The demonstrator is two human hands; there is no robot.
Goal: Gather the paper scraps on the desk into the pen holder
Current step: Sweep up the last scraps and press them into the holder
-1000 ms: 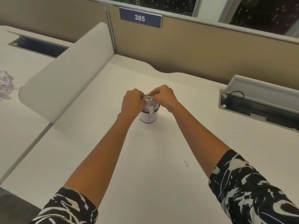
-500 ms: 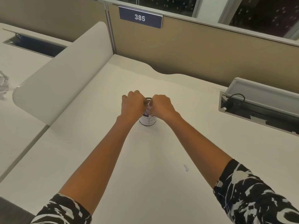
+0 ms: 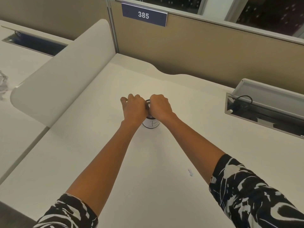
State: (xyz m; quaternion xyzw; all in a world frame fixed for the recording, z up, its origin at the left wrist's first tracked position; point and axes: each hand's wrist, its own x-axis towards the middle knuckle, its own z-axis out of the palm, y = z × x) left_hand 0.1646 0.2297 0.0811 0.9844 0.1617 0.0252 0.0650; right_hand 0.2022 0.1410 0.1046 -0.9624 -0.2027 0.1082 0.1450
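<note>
The pen holder (image 3: 151,124), a small dark cylinder with a white label, stands in the middle of the pale desk (image 3: 164,162). Both hands are bunched over its top, so only a short arc of the rim shows between them. My left hand (image 3: 134,109) covers its left side, knuckles up and fingers curled downward past the rim. My right hand (image 3: 160,107) sits over its mouth in a fist, fingertips hidden. No paper shows in either hand. One small paper scrap (image 3: 190,172) lies on the desk beside my right forearm.
A rounded white divider (image 3: 57,71) rises on the left, with crumpled material (image 3: 3,86) on the neighbouring desk beyond it. An open cable tray (image 3: 263,112) with a black cord sits at the right. A tan partition with a sign "385" (image 3: 144,15) closes the back.
The white paper seen between my fingers a second ago is out of sight. Both hands have sunk lower onto the holder's mouth.
</note>
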